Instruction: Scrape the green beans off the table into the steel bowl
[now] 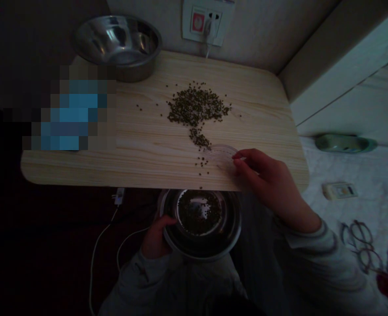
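Small dark green beans (199,104), like mung beans, lie in a loose heap on the wooden tabletop (141,149), with a narrow trail running toward the front edge. My right hand (266,175) pinches a clear plastic protractor (223,153) between thumb and fingers. The protractor's rounded edge touches the end of the bean trail. Just below the table's front edge, my left hand (159,235) grips the rim of a stainless steel bowl (199,252). Some beans rest on the bottom of that bowl. The thumb lies over its rim; the other fingers are mostly hidden.
Another steel bowl (118,52) stands at the table's back left, near a blurred-out blue object (72,109). A wall socket (202,24) with a plug is behind. White cables (95,245) hang at left. On the right bed (315,166) lie glasses (361,241) and a green case (345,143).
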{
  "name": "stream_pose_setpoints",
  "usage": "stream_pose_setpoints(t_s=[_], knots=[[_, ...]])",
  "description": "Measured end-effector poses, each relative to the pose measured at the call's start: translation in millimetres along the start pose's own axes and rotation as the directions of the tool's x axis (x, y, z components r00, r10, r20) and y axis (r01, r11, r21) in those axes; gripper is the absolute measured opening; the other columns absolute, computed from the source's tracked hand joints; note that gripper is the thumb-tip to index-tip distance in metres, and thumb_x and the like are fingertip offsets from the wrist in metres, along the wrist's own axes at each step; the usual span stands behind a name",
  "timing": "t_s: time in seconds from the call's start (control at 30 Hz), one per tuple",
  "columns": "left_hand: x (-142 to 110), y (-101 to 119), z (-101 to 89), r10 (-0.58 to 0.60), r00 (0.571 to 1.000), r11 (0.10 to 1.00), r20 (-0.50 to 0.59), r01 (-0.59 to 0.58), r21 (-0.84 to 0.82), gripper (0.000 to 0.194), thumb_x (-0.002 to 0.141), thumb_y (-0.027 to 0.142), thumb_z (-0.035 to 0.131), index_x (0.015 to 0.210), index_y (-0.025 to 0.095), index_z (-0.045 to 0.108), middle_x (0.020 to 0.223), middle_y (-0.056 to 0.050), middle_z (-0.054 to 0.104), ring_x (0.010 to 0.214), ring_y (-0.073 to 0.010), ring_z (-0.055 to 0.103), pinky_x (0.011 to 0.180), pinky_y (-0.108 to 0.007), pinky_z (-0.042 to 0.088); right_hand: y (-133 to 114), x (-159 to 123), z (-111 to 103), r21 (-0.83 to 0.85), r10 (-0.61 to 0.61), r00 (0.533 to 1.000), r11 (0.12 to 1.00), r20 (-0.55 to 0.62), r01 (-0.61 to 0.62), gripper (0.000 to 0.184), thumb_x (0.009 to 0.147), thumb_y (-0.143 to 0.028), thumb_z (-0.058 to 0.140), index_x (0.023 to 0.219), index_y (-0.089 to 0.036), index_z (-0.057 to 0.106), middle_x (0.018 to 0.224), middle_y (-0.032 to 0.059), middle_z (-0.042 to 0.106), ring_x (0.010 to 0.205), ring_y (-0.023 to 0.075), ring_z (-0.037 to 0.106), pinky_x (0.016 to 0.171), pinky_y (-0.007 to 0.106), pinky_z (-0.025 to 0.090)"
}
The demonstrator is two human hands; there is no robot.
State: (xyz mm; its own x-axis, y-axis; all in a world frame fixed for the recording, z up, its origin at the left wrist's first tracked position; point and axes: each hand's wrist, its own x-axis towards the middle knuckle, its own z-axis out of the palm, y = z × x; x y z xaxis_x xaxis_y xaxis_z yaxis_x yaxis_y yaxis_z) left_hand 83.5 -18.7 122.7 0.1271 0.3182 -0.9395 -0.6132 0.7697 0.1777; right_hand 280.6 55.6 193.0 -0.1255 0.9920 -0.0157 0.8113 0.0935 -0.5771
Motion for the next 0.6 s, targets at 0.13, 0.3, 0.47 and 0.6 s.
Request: stream_pose_setpoints(t_s=[0.13, 0.3, 0.47, 0.6], knots=[[-2.0, 0.5, 0.6, -0.012, 1.0, 1.0, 0.027, 0.013, -0.027, 0.029, 0.066, 0.006, 0.039, 0.052, 0.008, 0.065, 0.052, -0.01, 0.065, 0.054, -0.0234, 0.062, 0.06, -0.034, 0.051, -3.7, 0.6, 1.0, 0.004, -0.012, 0.999, 1.0, 0.043, 0.012, 0.02, 0.08, -0.032, 0.043, 0.089, -0.018, 0.055, 0.064, 0.0002, 0.06, 0.056, 0.0106, 0.055, 0.053, 0.021, 0.04], [-2.1, 1.0, 0.9, -0.02, 1.0, 0.999, -0.007, 0.02, -0.03, 0.031, 0.066, 0.006, 0.038, 0.048, 0.007, 0.064, 0.048, -0.012, 0.063, 0.067, -0.0269, 0.063, 0.069, -0.036, 0.049, -4.1, -3.5, 1.2, 0.047, -0.011, 0.996, 0.999, 0.093, 0.007, 0.02, 0.08, -0.032, 0.043, 0.088, -0.018, 0.054, 0.062, -0.0004, 0.059, 0.054, 0.0099, 0.054, 0.051, 0.02, 0.038], [1.0, -0.8, -1.8, 0.014, 1.0, 1.0, 0.025, -0.014, 0.004, 0.034, 0.068, 0.004, 0.038, 0.046, 0.007, 0.064, 0.047, -0.01, 0.063, 0.05, -0.0189, 0.061, 0.062, -0.028, 0.049, -0.6, -1.3, 0.9, 0.039, 0.018, 0.999, 0.999, 0.045, -0.02, 0.02, 0.08, -0.032, 0.043, 0.09, -0.018, 0.054, 0.063, -0.0004, 0.059, 0.054, 0.0092, 0.052, 0.05, 0.02, 0.037], [0.0, -0.3, -0.8, 0.008, 1.0, 1.0, 0.024, -0.008, -0.012, 0.038, 0.07, 0.004, 0.035, 0.043, 0.007, 0.063, 0.043, -0.009, 0.06, 0.044, -0.0155, 0.058, 0.058, -0.024, 0.049, -1.6, -0.4, 2.9, 0.028, 0.0, 0.998, 1.0, 0.055, -0.001, 0.02, 0.08, -0.032, 0.043, 0.088, -0.018, 0.054, 0.059, -0.0013, 0.057, 0.051, 0.0085, 0.049, 0.048, 0.019, 0.035]])
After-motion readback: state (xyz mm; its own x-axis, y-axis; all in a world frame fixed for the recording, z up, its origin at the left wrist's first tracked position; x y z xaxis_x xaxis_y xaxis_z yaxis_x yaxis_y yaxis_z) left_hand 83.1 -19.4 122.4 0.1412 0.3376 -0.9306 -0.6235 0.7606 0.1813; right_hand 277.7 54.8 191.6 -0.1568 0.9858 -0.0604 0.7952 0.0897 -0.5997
